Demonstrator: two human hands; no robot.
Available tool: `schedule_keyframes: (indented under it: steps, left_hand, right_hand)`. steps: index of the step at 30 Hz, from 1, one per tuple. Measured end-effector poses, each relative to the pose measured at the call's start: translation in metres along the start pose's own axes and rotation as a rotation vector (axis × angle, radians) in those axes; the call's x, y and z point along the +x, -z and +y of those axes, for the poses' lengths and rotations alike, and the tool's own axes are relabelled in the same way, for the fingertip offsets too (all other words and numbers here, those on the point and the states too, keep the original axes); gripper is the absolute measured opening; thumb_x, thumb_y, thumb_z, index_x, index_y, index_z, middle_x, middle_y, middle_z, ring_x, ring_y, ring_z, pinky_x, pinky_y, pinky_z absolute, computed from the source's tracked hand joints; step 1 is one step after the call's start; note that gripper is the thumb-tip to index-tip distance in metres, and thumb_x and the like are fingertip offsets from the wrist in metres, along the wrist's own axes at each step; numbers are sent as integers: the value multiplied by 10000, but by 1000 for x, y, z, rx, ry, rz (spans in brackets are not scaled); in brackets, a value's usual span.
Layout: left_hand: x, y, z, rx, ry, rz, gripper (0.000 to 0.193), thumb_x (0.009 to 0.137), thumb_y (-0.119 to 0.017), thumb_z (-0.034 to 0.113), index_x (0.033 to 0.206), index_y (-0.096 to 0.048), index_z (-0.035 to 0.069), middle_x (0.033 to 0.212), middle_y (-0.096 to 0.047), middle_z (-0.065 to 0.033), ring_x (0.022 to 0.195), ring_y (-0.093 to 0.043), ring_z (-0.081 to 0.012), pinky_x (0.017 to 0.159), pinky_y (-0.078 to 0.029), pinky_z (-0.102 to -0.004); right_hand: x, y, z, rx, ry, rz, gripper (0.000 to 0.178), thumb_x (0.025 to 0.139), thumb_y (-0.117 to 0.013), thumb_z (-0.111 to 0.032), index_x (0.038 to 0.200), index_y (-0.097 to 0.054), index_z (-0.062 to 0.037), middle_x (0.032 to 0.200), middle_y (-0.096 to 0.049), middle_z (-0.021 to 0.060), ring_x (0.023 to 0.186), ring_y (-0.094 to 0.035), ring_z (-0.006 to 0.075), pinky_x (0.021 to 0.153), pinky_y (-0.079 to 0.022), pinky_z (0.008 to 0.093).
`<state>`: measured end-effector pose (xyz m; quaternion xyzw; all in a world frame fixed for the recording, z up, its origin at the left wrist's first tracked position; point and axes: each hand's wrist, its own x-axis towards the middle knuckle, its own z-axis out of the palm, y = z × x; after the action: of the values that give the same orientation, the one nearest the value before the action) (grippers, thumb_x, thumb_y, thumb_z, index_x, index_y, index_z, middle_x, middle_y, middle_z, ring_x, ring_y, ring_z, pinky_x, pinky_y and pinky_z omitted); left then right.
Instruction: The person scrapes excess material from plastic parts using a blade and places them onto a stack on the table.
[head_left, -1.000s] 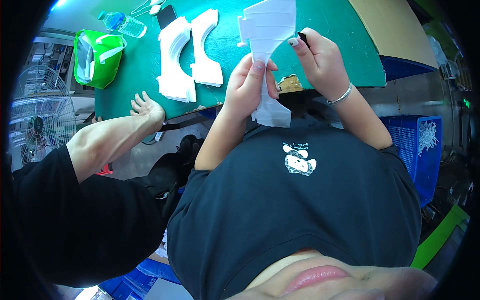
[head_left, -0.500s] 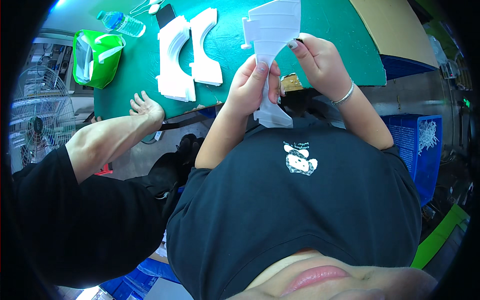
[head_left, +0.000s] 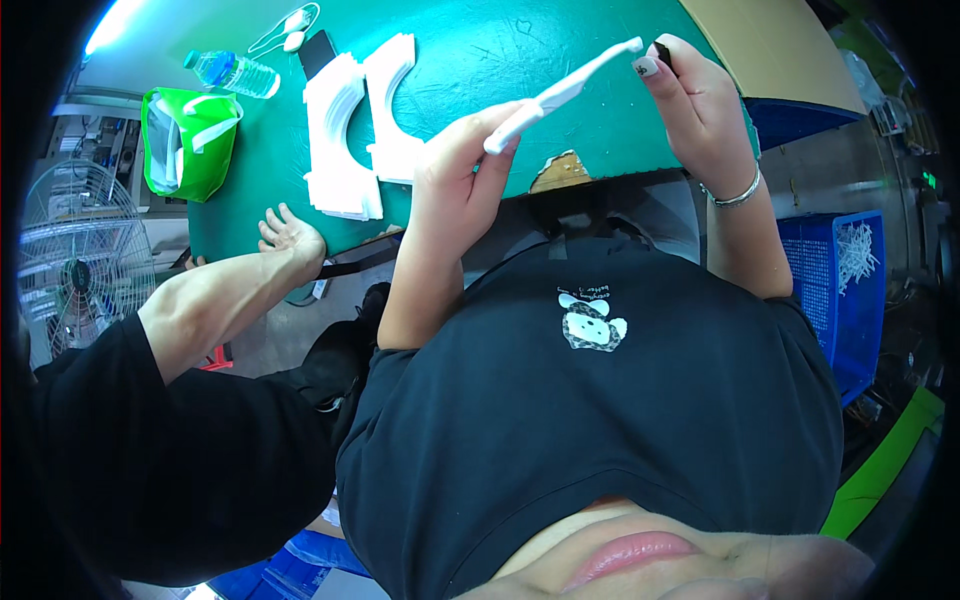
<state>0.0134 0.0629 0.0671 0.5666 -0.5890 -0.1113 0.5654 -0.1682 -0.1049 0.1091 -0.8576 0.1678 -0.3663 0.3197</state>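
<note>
My left hand [head_left: 455,185] grips a white molded plastic part [head_left: 580,85], now seen nearly edge-on and slanting up to the right above the green table. Part of it is hidden by my fingers. To the right, near the part's far tip, my right hand [head_left: 695,115] is closed in a pinch on a small black piece [head_left: 663,54], most of it covered by the fingers; its kind cannot be made out. A gap shows between that hand and the part. Left of my left hand lie two stacks of curved white plastic parts, a thicker stack [head_left: 335,150] and a thinner stack [head_left: 388,95].
Another person's hand [head_left: 290,238] rests at the green table's [head_left: 590,120] left edge. Farther back are a green bag [head_left: 215,160], a water bottle [head_left: 235,74] and a dark phone [head_left: 318,53]. A cardboard box [head_left: 780,50] stands right; a blue crate [head_left: 860,330] holds white scraps.
The white part has turned from its broad face to edge-on. My right hand has moved away from it to the right, and my left hand has shifted left.
</note>
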Motion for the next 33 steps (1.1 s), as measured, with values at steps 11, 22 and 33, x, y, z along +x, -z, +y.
schedule_keyframes:
  steps: [11, 22, 33]
  left_hand:
    - [4, 0, -5, 173, -264, -9, 310, 812, -579, 0, 1113, -650, 23, 700, -590, -90, 585, -551, -198, 535, -426, -297]
    - [0, 6, -9, 265, -311, -45, 461, 675, -586, -58, 1116, -664, 53, 611, -493, -74, 518, -497, -205, 478, -390, -316]
    - [-3, 5, -5, 227, -250, -43, 286, 785, -594, -7, 1058, -656, 48, 668, -570, -73, 539, -541, -201, 500, -414, -311]
  right_hand:
    - [-6, 10, -5, -71, 64, -104, 409, 973, -516, -371, 768, -505, -17, 583, -413, 113, 509, -403, 206, 488, -341, 318]
    - [-5, 19, -10, -115, 67, -231, 428, 973, -505, -377, 760, -535, -7, 600, -440, 139, 513, -430, 247, 495, -353, 340]
    - [-8, 23, 2, -10, 67, -377, 368, 969, -529, -321, 754, -544, -23, 562, -401, 70, 497, -380, 164, 484, -326, 297]
